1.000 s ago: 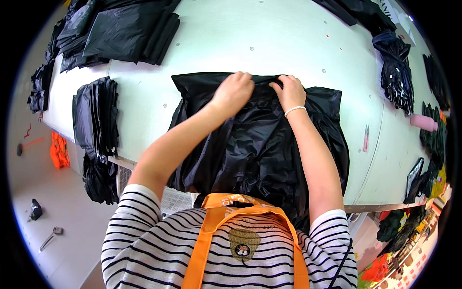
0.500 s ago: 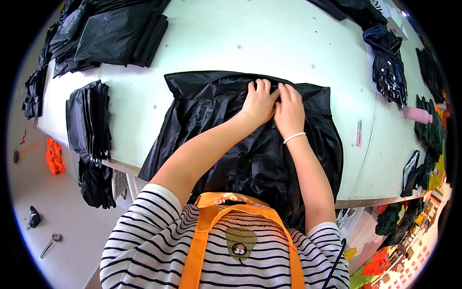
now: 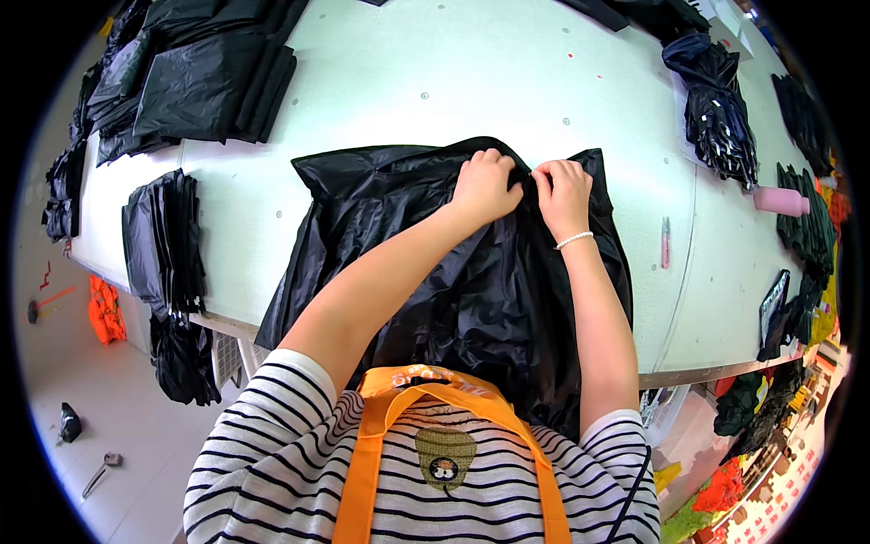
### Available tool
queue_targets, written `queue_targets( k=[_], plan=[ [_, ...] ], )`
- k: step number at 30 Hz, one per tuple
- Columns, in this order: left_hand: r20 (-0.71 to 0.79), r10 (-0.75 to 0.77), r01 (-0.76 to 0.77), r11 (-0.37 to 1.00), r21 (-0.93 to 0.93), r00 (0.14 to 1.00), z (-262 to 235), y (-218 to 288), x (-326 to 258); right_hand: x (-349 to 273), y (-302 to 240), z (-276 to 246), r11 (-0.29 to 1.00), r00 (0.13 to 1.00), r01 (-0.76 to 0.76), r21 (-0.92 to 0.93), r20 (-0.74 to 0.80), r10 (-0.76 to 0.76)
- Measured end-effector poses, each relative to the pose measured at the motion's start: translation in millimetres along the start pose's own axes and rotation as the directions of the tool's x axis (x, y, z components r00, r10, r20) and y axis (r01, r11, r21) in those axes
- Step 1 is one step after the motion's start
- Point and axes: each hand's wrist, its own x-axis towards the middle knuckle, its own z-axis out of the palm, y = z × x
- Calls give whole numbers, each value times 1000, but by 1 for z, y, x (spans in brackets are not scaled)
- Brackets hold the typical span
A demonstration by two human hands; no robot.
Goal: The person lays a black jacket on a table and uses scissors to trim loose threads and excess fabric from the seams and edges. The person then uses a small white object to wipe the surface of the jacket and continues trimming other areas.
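Observation:
A glossy black garment lies spread on the pale table in front of me, its lower part hanging over the near edge toward my apron. My left hand grips the garment's far edge near the middle, fingers bent over the cloth. Just to its right, my right hand pinches the same edge between thumb and fingers. The two hands are slightly apart, with a fold of black cloth raised between them. Right of the garment, small thread snips with a pink handle rest on the table.
Folded black cloth is stacked in a pile at the far left, with a bundle of black pieces hanging over the left edge. Another dark bundle lies far right, near a pink cylinder. An orange cloth hangs low at the left.
My right hand has moved right, away from my left hand, while pinching the edge. The cloth between them now stands up in a fold. The whole view has shifted slightly.

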Motion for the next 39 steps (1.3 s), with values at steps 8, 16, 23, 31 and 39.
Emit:
queue_targets(
  k=[8,16,23,31,39],
  plan=[
    [27,-202,201,931,-305,979,5,-2,10,2,3,-1,996,998,-33,89,-58,38],
    [108,-242,263,920,-290,964,-6,10,14,2,5,-2,993,999,-14,114,-46,19],
    [130,-208,244,881,-406,969,-2,-1,13,4,-4,-11,990,991,134,39,-11,-133],
    [56,-357,355,934,35,932,-53,-31,-1,-6,28,-19,995,996,86,-54,-29,-87],
    [-235,-328,306,944,-126,915,-113,-135,-87,-21,40,-13,985,990,-139,101,21,138]
  ],
)
